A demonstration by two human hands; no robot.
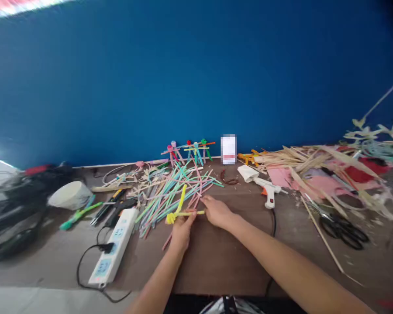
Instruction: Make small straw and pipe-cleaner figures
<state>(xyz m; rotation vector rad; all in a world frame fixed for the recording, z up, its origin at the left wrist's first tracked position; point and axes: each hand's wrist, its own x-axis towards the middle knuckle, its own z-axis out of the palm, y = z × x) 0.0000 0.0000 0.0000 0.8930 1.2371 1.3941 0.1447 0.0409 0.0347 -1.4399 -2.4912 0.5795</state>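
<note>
The left hand point(182, 232) pinches a knotted yellow straw point(180, 213) between its fingers, a firm hold for the knot; the right hand point(217, 211), fingers pressed together, lies beside the heaped straws point(173, 196).

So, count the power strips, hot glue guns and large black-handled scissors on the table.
Power strip: 1
Hot glue gun: 1
Large black-handled scissors: 1
Total: 3
</note>
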